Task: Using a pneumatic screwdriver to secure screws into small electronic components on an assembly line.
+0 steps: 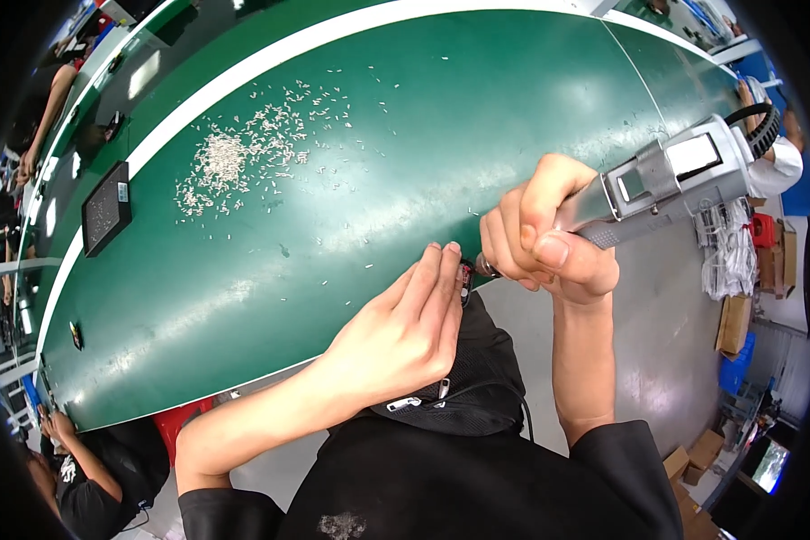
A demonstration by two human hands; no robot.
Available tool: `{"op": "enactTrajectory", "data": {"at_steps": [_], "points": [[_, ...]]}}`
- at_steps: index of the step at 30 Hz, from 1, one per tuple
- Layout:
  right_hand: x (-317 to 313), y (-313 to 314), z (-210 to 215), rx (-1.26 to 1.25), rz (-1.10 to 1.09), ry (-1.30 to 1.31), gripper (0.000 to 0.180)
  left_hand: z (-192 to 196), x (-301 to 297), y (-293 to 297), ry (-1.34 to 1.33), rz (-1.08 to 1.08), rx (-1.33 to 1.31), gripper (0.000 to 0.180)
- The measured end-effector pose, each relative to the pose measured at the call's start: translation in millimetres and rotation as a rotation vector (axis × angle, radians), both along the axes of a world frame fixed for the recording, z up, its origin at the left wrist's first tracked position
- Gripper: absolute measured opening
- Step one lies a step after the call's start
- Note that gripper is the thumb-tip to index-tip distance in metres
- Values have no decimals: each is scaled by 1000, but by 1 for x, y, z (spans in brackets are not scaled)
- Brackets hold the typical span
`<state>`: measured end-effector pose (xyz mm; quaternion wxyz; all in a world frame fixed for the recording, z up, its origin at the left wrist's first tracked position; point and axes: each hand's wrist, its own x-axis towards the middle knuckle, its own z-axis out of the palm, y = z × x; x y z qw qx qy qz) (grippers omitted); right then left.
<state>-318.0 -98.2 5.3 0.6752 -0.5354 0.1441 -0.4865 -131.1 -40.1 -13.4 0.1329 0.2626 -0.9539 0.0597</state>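
My right hand is wrapped round a grey electric screwdriver with a ribbed black cable at its back end. The tool slants down to the left, and its metal tip is beside a small dark part at the table's near edge. My left hand lies against that part, its long fingers straight and pressed together. The thumb is hidden beneath, and the part is mostly covered, so its kind does not show.
A pile of small white rod-like pieces spreads across the green table. At the left lie a black tray and a small dark item. A black bag is by my body. Another person sits at lower left.
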Motion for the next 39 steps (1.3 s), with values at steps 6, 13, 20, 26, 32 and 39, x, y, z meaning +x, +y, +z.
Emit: {"op": "enactTrajectory", "data": {"at_steps": [6, 13, 20, 26, 32, 39], "points": [[-15, 7, 12, -47, -108, -286, 14, 6, 20, 12, 203, 85, 146, 40], [-42, 10, -29, 216, -258, -491, 11, 11, 150, 47, 410, 893, 209, 45], [-37, 11, -43, 380, -280, -662, 9, 10, 218, 50, 86, 1316, -172, 40], [-44, 17, -45, 375, -269, -672, 10, 8, 183, -10, 281, 957, -59, 26], [-41, 17, -47, 403, -289, -669, 10, 5, 180, -31, 187, 870, -2, 19], [-41, 15, -46, 402, -256, -715, 11, 10, 176, -36, 141, 866, -10, 12]]}}
